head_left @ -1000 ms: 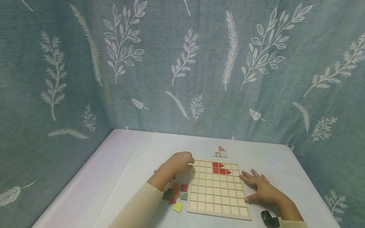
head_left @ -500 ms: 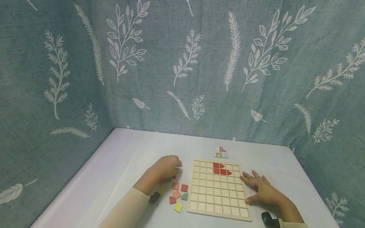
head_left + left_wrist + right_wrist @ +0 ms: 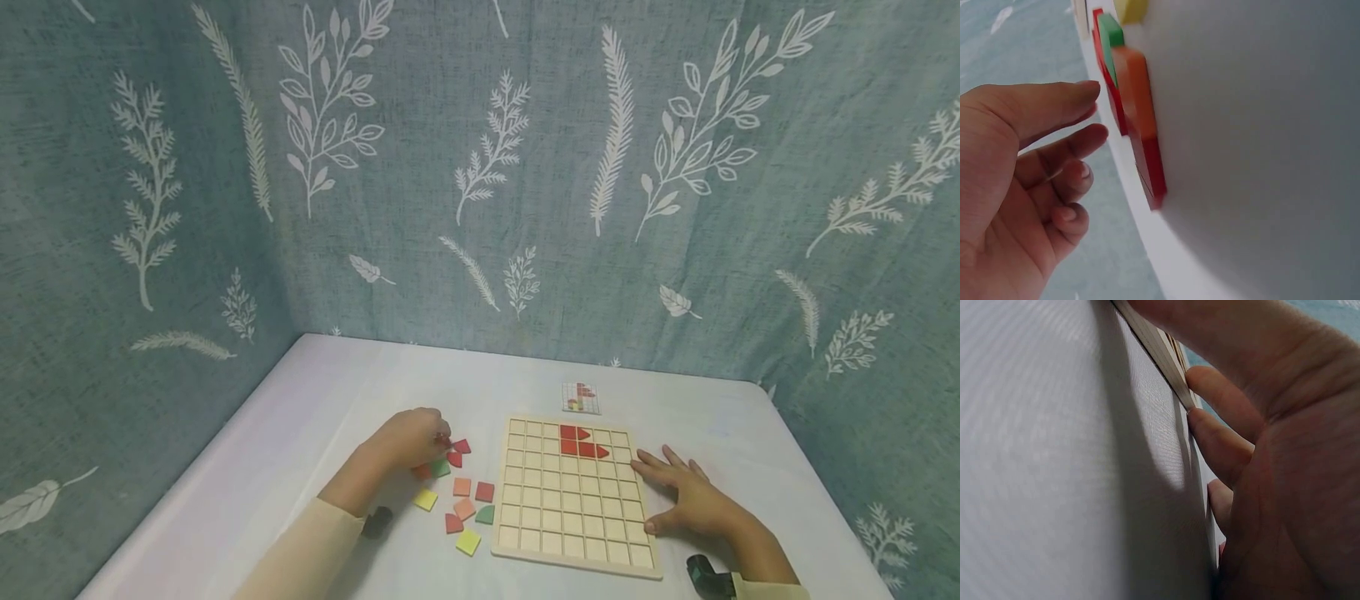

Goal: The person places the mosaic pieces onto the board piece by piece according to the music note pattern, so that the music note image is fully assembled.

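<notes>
My left hand [image 3: 408, 437] reaches over the loose tiles left of the board, thumb and index finger close together, the other fingers loosely bent. A dark red tile [image 3: 442, 439] shows at its fingertips in the head view. From the left wrist, no tile is plainly gripped; a green tile [image 3: 1110, 40] and an orange tile [image 3: 1138, 90] stand just beyond the fingers. With fingers spread, my right hand [image 3: 686, 496] rests at the right edge of the wooden grid board [image 3: 570, 500]. Several red tiles, including a pointed red tile [image 3: 602, 452], lie in its upper cells.
A small pattern card [image 3: 581, 397] lies beyond the board. More tiles lie near its left edge, among them a yellow tile [image 3: 468, 542], a green quarter-round tile [image 3: 486, 514] and a red square tile [image 3: 485, 492]. A patterned cloth [image 3: 480, 167] hangs behind the white table [image 3: 360, 392].
From the board's upper left corner, my left hand has moved left to the loose tiles, uncovering several of them. My right hand stays at the board's edge. The tiles on the board look unchanged.
</notes>
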A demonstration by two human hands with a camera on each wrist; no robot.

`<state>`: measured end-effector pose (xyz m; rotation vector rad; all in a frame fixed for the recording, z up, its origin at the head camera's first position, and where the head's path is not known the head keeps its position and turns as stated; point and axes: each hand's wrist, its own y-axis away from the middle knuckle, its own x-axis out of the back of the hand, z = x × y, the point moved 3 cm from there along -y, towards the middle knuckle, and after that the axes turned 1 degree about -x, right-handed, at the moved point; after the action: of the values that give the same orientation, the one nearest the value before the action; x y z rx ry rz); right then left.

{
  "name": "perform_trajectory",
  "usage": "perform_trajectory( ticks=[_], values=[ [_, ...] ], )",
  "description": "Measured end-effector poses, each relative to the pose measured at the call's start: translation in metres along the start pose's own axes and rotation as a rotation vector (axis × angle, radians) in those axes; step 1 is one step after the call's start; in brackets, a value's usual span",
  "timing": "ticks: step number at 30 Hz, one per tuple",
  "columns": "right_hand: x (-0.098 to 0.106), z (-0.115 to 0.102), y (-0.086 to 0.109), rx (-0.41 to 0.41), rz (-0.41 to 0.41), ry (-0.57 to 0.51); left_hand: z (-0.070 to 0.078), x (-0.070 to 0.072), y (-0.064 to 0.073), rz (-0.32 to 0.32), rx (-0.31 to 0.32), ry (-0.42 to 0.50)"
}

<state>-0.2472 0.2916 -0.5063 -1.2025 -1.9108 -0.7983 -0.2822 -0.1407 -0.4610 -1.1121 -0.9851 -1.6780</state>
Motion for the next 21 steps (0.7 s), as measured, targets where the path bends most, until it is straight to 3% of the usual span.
perform_trajectory(
  ticks=[5,16,21],
  values=[
    [0.001,0.001,0.001,0.001,0.012,0.003,-0.008,-0.002,-0.004,-0.043,0.065,0.029],
    [0.000,0.003,-0.001,0.004,0.015,0.002,-0.010,-0.005,-0.013,-0.025,-0.017,-0.002],
    [-0.001,0.005,-0.003,-0.012,0.009,-0.007,-0.010,-0.006,-0.014,-0.030,0.036,0.027]
  ],
)
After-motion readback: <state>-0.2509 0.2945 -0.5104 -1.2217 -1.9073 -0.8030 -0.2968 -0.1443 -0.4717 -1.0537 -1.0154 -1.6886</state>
